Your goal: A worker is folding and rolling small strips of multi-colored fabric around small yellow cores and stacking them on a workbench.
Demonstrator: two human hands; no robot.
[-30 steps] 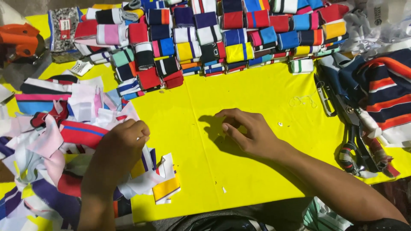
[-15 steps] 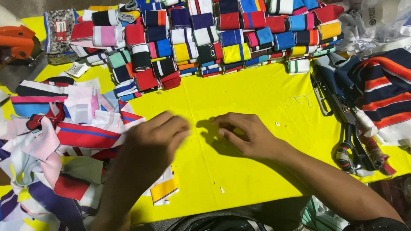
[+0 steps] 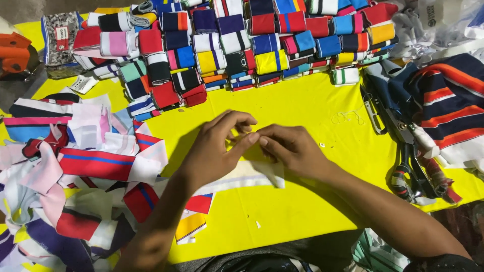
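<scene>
We take the yellow desk point(image 3: 312, 111) as our landmark. At its centre our left hand point(image 3: 214, 148) and right hand point(image 3: 292, 148) meet fingertip to fingertip, both pinched together on the upper edge of a cream fabric strip point(image 3: 252, 174). The strip lies flat on the desk beneath our hands and runs from under the left wrist to a folded end below the right hand.

Along the far edge of the desk stand rows of folded striped rib pieces point(image 3: 242, 45) in red, blue, yellow, navy and white. On the desk's left side lies a loose heap of striped scraps point(image 3: 75, 166), touching the left forearm. At the desk's right edge lie scissors point(image 3: 403, 146) with wrapped handles, just beside striped navy cloth point(image 3: 448, 106). An orange tool point(image 3: 15, 50) sits off the desk's far left corner.
</scene>
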